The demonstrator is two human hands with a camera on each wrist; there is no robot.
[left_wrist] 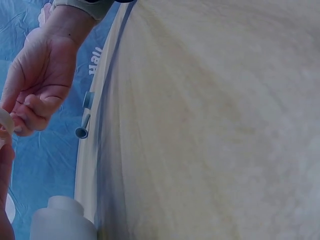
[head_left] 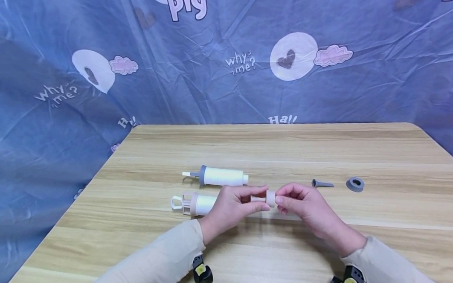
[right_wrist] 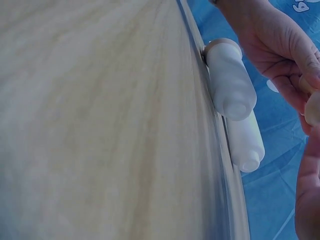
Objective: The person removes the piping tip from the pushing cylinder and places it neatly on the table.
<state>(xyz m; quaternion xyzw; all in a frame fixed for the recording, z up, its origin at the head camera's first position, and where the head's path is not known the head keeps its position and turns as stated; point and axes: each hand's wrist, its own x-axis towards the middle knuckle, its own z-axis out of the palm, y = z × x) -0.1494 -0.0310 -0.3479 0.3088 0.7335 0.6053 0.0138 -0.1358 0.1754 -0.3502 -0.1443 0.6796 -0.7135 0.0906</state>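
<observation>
Between the fingertips of my left hand is a small beige stem piece. At its right end sits a pale beige ring, which the thumb and fingers of my right hand pinch. The parts meet end to end just above the table, partly covered by fingers. Behind my left hand lies a white cylinder with a beige collar and a loop-shaped end; the hand hides part of it. In the right wrist view, my left hand reaches in from the top and the ring shows at the edge.
Farther back lies a second white cylinder with a grey-blue collar and a thin tip. To the right are a small grey funnel-like piece and a grey ring. A printed blue cloth hangs behind the wooden table.
</observation>
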